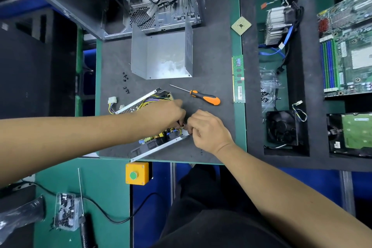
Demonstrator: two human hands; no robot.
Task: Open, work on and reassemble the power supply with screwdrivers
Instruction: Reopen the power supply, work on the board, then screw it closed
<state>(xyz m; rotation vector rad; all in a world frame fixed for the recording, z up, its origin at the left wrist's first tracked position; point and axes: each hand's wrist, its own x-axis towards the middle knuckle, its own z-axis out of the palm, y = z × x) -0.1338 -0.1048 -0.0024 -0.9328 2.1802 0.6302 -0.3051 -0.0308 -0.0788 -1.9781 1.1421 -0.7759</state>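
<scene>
**Q:** On the grey mat near the front edge, what lies under the hands?

**A:** An opened power supply [159, 137], its cover off, circuit board and yellow and blue wires exposed inside a thin metal tray. Both hands meet over its right end. The left hand [169, 115] curls its fingers down among the wires; the right hand [207, 127] pinches something small at the tray's rim. What exactly each holds is hidden.

**Q:** How would it handle?

**A:** Likely fairly heavy and stiff, with sharp sheet-metal edges and fragile parts inside. Lifting by the tray's sides seems safest, never by the wires.

**Q:** What surrounds it?

**A:** An orange-handled screwdriver [203, 97] just beyond, loose black screws [125, 83] to the left, and the removed metal cover [163, 56] farther back.
</scene>
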